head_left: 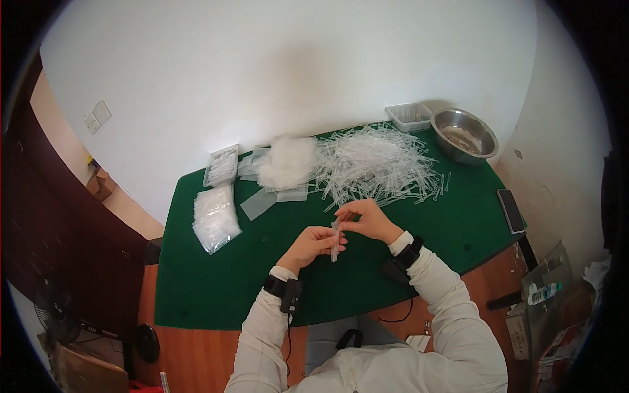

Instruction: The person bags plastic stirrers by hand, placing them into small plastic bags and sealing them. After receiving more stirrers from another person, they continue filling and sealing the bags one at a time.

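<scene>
Table: one green cloth-covered table (216, 288).
Stick heap: one tangled heap of thin clear plastic sticks (380, 164), too many to be counted; the way from the hands to the far right is blocked by it.
Bowl: one round shiny steel bowl (481, 134), far right.
Pale heap: one whitish translucent plastic heap (287, 162), touching the sticks' left side.
Bags: one stack of clear flat plastic bags (215, 219), left; uncountable.
Trays: two; a filled clear rectangular tray (220, 184), far left, and a second clear rectangular tray (413, 127) beside the bowl.
Phone: one dark flat phone (511, 211), right edge.
Hands: two; thumb and fingers are pinched together on the left hand (309, 245) and the right hand (367, 221).
Packet: one slim clear plastic packet (334, 254), held between both hands' fingers above the table's middle.
</scene>
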A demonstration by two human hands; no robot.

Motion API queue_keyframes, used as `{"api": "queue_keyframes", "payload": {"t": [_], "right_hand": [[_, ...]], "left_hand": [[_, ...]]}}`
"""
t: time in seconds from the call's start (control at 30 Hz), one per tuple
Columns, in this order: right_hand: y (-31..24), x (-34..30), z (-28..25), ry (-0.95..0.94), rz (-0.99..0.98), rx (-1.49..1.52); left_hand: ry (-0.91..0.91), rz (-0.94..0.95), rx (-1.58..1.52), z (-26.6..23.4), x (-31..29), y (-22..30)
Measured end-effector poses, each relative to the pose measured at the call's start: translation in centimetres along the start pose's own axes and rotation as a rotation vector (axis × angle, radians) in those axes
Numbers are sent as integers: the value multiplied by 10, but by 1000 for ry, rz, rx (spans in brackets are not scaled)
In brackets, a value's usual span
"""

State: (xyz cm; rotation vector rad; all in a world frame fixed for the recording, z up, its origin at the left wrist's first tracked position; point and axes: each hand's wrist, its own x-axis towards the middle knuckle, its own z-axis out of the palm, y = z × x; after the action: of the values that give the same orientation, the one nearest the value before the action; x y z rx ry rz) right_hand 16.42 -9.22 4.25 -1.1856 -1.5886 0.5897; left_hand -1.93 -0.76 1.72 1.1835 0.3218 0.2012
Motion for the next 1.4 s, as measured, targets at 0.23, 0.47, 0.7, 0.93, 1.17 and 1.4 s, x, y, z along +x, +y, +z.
{"api": "queue_keyframes", "payload": {"t": [0.23,0.47,0.7,0.93,1.17,1.4], "right_hand": [[1,1,6,53,-136,-91],[-2,4,17,132,-235,-143],[3,1,23,192,-120,-140],[0,3,26,202,-73,-181],[6,13,30,138,38,149],[33,64,38,-41,-187,-606]], "left_hand": [[72,112,54,2,3,-4],[347,465,418,9,13,-16],[461,504,530,6,16,-19],[402,458,567,-4,17,-23],[468,495,495,-10,16,-23],[796,658,287,-36,8,-1]]}}
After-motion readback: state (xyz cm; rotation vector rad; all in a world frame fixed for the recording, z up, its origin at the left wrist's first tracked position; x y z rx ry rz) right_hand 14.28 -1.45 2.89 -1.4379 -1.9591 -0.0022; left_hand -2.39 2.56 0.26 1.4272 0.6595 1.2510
